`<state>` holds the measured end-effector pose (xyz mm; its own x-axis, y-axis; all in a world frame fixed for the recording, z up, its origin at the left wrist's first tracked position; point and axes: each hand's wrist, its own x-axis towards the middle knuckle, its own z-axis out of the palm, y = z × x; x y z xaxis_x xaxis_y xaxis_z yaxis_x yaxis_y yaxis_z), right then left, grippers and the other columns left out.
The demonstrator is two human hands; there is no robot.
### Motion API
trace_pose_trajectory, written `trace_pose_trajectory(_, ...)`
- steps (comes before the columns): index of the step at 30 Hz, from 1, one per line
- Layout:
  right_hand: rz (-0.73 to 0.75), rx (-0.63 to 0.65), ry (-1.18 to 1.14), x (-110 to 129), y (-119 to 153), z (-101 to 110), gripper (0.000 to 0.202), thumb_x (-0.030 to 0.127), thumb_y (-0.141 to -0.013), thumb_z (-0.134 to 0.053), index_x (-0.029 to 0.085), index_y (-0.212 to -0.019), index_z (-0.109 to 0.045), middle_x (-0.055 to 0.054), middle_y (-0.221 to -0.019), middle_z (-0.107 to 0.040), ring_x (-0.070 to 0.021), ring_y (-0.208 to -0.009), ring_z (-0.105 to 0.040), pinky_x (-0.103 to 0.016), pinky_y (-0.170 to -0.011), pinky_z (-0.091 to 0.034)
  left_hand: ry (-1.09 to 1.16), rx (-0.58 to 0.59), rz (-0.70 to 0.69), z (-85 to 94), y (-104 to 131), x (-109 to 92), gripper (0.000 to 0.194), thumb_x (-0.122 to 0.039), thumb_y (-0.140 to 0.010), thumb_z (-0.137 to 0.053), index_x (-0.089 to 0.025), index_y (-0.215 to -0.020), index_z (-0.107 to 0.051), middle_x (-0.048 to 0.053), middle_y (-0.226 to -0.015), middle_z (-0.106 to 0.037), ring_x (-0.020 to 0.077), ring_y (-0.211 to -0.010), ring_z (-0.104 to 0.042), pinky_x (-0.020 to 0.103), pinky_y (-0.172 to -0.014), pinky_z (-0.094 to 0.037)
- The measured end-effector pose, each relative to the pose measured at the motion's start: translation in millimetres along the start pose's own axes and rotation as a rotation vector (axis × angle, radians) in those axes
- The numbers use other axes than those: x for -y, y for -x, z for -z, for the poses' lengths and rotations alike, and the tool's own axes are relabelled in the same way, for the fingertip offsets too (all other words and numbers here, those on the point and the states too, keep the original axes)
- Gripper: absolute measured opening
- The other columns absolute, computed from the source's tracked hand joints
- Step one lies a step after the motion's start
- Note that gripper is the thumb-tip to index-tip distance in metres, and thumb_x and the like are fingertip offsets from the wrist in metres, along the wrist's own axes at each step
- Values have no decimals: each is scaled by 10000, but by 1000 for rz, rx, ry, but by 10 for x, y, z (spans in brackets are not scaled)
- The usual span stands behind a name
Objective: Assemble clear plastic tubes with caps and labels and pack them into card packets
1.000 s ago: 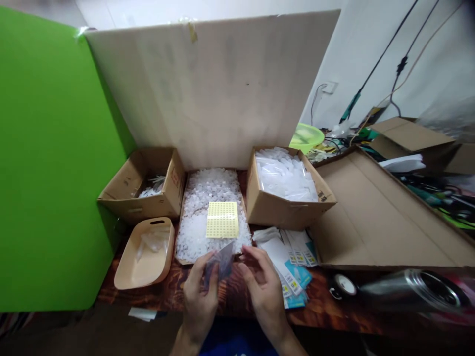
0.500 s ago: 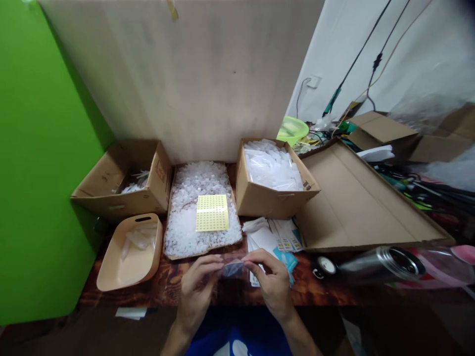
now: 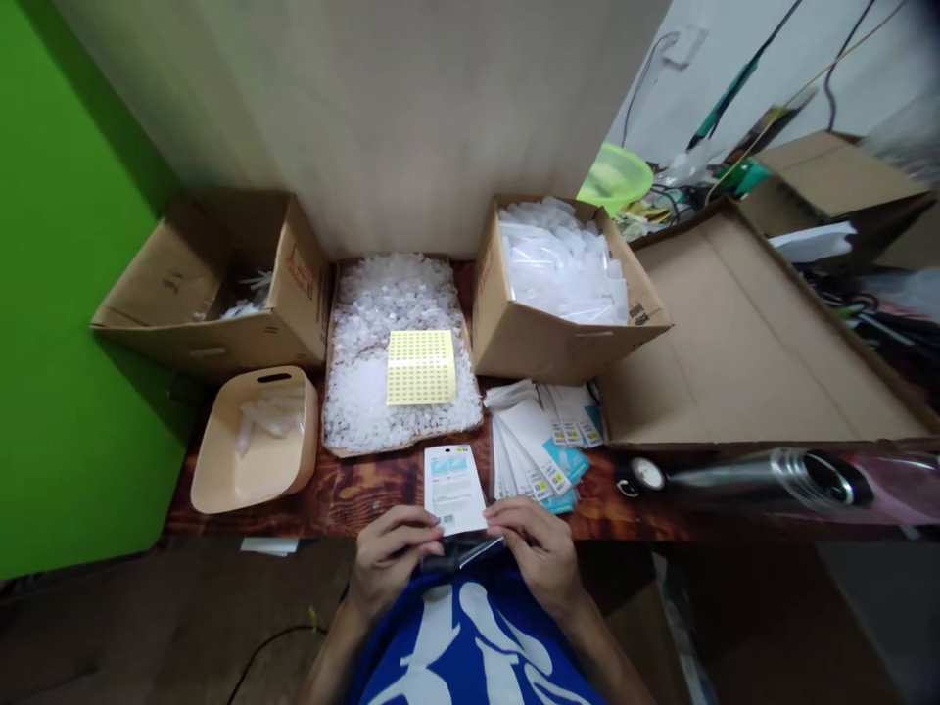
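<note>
A white printed card lies flat near the table's front edge, its lower end between my hands. My left hand pinches a clear plastic bag at its left side and touches the card's lower left corner. On the other side, my right hand has its fingers closed on the bag's right side, by the card's lower right corner. The bag hangs below the card, over my lap. Right of the card, more white cards lie fanned out. A yellow label sheet rests on small white pieces in a shallow tray.
A beige basket with clear items stands at the left. Behind are two cardboard boxes, the left one and the right one full of translucent pieces. A large cardboard tray and a metal flask are at the right.
The view has tilted down, so the boxes and table sit higher in the picture. A white card now lies between my hands, and the bag is lower, below the card.
</note>
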<state>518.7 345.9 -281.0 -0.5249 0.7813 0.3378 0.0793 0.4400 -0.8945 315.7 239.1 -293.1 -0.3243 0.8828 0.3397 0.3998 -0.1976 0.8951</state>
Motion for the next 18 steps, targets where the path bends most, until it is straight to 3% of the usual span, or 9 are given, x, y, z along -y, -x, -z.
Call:
trace_pose_trajectory(5, -168, 24, 12, -77, 228, -37, 149, 178, -941, -627, 205, -835, -728, -67, -859, -750, -202, -785, -720, -321, -720, -589, 10, -63, 309, -117, 190, 53, 88, -302, -806, -793, -248, -748, -830, 67, -893, -729, 182, -770, -727, 277, -717, -615)
trace_pose_trajectory(10, -257, 3, 49, -148, 383, -117, 110, 191, -931, -643, 207, -852, -719, -77, -900, -746, -214, -838, -717, -345, -763, -587, 61, -157, 659, -274, 303, -11, 143, -366, -754, -822, -225, -769, -837, 58, -851, -687, 168, -759, -687, 240, -673, -578)
trace_pose_trajectory(18, -303, -42, 114, -238, 457, -258, 107, 230, -913, -685, 220, -816, -729, -61, -904, -723, -212, -849, -713, -346, -776, -582, 316, -280, 1087, -255, 306, -50, 253, -314, -610, -896, -152, -789, -820, 69, -723, -773, 185, -647, -708, 268, -647, -593)
